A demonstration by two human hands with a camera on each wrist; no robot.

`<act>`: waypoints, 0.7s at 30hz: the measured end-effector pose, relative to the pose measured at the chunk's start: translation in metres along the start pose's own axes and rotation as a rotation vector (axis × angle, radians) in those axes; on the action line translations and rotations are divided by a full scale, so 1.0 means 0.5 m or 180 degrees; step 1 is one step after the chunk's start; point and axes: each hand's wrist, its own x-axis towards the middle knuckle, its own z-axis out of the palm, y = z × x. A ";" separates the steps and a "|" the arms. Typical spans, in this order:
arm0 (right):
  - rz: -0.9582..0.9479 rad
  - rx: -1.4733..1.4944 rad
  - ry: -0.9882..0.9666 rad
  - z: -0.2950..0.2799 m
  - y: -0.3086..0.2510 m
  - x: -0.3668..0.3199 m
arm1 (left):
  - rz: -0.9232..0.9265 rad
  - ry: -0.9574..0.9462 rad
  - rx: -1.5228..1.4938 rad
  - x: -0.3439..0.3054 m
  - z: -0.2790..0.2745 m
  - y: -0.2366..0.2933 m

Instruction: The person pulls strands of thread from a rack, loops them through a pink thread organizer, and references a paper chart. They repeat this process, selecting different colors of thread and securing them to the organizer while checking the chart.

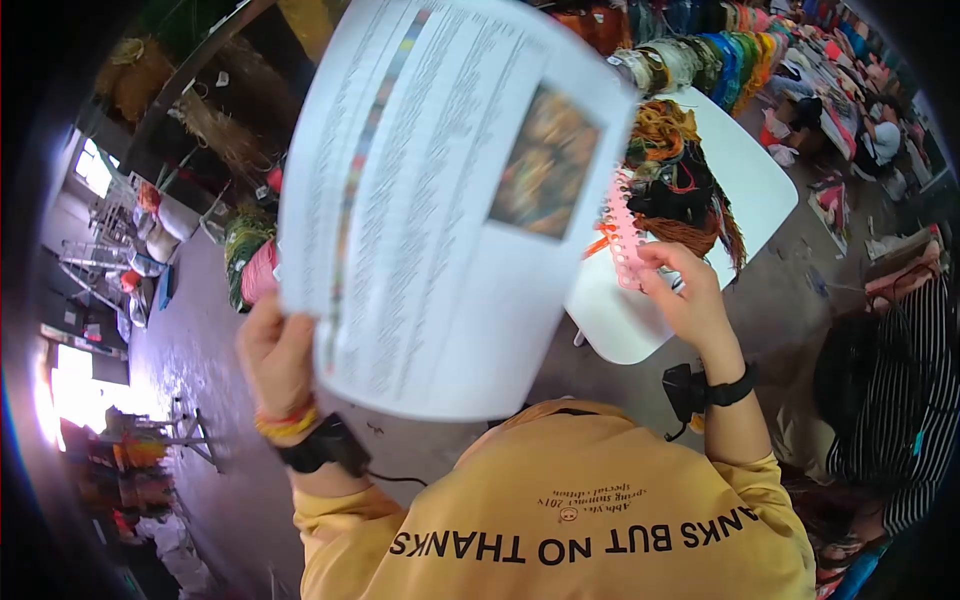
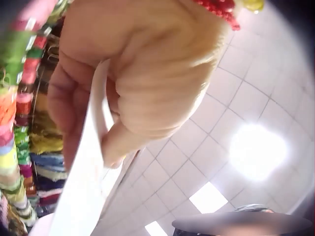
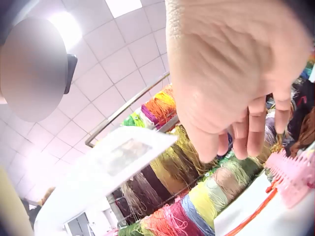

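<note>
My left hand [image 1: 275, 355] pinches the lower left edge of a printed paper sheet [image 1: 450, 320], which has lines of text, a strip of coloured blocks and a photo. In the left wrist view the paper [image 2: 78, 196] runs between the thumb and the fingers. My right hand [image 1: 690, 295] hovers over the near end of a pink strip with holes [image 1: 622, 235]. From the right wrist, the fingers [image 3: 256, 128] look loosely bent and hold nothing, with the pink strip [image 3: 290, 184] beyond them. An orange thread [image 3: 253, 214] trails from the strip.
The white table [image 1: 755, 180] carries bundles of orange, black and brown thread [image 1: 690, 190]. Rolls of coloured thread [image 1: 700, 65] line up behind it. A pink thread roll [image 1: 262, 270] stands beyond my left hand. Striped cloth [image 1: 915, 390] is at the right.
</note>
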 end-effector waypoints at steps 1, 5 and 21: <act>-0.0006 0.0178 0.0230 -0.008 -0.001 -0.011 | -0.0172 -0.0011 -0.0219 0.013 0.050 -0.011; 0.0162 0.0254 0.1101 -0.051 -0.038 -0.059 | -0.0734 -0.0216 -0.1144 0.020 0.275 -0.114; -0.1079 0.1198 -0.1611 -0.176 -0.181 -0.087 | -0.1660 -0.0446 -0.0767 -0.071 0.446 -0.330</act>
